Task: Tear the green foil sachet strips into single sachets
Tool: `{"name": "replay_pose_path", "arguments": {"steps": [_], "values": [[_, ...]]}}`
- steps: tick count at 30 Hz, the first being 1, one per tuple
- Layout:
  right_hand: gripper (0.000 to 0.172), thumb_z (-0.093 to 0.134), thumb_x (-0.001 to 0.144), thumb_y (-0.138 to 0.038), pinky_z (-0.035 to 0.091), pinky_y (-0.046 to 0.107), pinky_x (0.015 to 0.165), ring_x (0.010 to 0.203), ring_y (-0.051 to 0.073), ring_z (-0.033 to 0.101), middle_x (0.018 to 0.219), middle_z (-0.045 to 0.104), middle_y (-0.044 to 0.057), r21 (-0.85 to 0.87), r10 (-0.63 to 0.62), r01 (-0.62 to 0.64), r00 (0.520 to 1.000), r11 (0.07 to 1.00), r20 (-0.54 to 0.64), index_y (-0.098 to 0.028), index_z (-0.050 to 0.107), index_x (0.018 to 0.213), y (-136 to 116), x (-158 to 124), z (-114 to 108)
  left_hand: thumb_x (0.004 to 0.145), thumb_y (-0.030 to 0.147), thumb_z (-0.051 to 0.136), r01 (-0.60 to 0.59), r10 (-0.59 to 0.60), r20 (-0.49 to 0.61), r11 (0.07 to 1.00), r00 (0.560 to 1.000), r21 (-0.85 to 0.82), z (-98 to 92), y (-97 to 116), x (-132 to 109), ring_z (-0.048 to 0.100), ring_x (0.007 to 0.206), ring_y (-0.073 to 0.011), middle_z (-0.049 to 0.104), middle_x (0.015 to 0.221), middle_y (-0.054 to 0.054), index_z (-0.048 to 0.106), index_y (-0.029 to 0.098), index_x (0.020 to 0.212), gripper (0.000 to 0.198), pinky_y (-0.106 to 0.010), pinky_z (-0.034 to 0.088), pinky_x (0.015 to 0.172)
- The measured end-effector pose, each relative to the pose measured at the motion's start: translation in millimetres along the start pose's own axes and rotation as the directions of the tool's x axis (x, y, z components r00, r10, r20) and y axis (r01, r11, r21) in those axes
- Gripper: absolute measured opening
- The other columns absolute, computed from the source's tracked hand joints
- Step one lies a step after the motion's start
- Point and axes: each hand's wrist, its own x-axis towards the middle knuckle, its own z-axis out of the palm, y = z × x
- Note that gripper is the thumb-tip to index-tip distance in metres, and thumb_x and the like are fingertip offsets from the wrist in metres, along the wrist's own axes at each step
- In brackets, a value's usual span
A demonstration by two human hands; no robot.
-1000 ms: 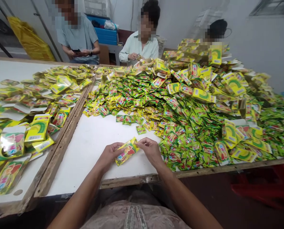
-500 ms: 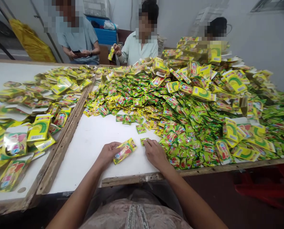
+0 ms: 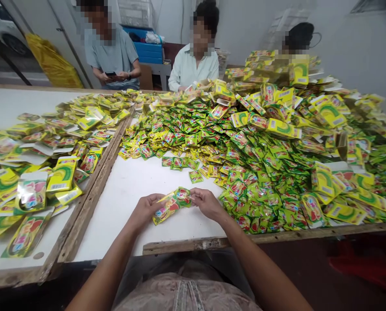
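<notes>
My left hand point(image 3: 148, 209) is closed round a small yellow carton point(image 3: 163, 211) with fruit pictures, held tilted over the white tabletop point(image 3: 121, 185). In my right hand point(image 3: 208, 204) a green sachet point(image 3: 183, 197) is pinched between thumb and fingers. The sachet meets the carton's upper right end; whether part of it is inside I cannot tell. Close to my right hand, a large heap of green sachets point(image 3: 254, 190) spreads over the table. A single loose sachet point(image 3: 196, 176) lies just beyond my hands.
Yellow cartons point(image 3: 63, 173) lie scattered left of a wooden divider strip point(image 3: 92, 190). More cartons point(image 3: 329, 110) are piled on the sachet heap at right. Across the table are several people, one holding a phone point(image 3: 110, 74). A wooden edge point(image 3: 186, 246) runs along the near side.
My right hand has lifted a green sachet off the tabletop and brought it left to the carton. The person opposite has lowered a hand that held a carton. The view has shifted slightly.
</notes>
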Motion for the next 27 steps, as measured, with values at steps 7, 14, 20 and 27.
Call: {"name": "replay_pose_path", "arguments": {"steps": [7, 14, 20, 27], "values": [[0.023, 0.043, 0.072, -0.01, 0.028, 0.02, 0.053, 0.053, 0.009, 0.04, 0.051, 0.047, -0.004, -0.347, -0.023, 0.091, 0.98, 0.933, 0.196, -0.018, 0.062, 0.063, -37, 6, -18, 0.06, 0.04, 0.076, -0.017, 0.017, 0.004, 0.991, 1.0, 0.134, -0.2, 7, -3, 0.064, 0.069, -0.018, 0.072, 0.083, -0.005, 0.068, 0.015, 0.089, 0.039, -0.026, 0.046, 0.065], [0.009, 0.055, 0.07, -0.024, 0.032, 0.019, 0.048, 0.048, 0.009, 0.043, 0.05, 0.05, -0.005, -0.017, 0.078, -0.078, 0.997, 0.997, -0.012, -0.018, 0.062, 0.071, -33, 14, 10, 0.056, 0.037, 0.079, -0.017, 0.019, -0.042, 0.999, 0.999, 0.044, 6.8, 2, 1, 0.061, 0.063, -0.0142, 0.071, 0.077, -0.003, 0.068, 0.015, 0.086, 0.039, -0.024, 0.044, 0.061], [0.014, 0.051, 0.073, -0.023, 0.038, 0.022, 0.056, 0.056, 0.011, 0.05, 0.059, 0.059, -0.002, 0.026, 0.073, -0.071, 0.996, 0.997, -0.052, -0.018, 0.063, 0.074, -38, 4, 29, 0.055, 0.034, 0.081, -0.028, 0.026, -0.083, 0.999, 0.996, -0.022, 4.7, -1, 2, 0.061, 0.062, -0.0137, 0.071, 0.075, -0.002, 0.068, 0.015, 0.085, 0.037, -0.023, 0.045, 0.06], [0.022, 0.057, 0.075, -0.035, 0.034, 0.02, 0.049, 0.052, 0.01, 0.051, 0.066, 0.065, -0.003, 0.142, 0.104, -0.109, 0.994, 0.984, 0.046, -0.021, 0.05, 0.091, -51, 4, 29, 0.05, 0.035, 0.083, -0.067, 0.059, -0.143, 0.996, 0.988, -0.053, 6.4, 5, 1, 0.064, 0.064, -0.017, 0.071, 0.074, -0.003, 0.07, 0.015, 0.082, 0.039, -0.026, 0.048, 0.064]]}}
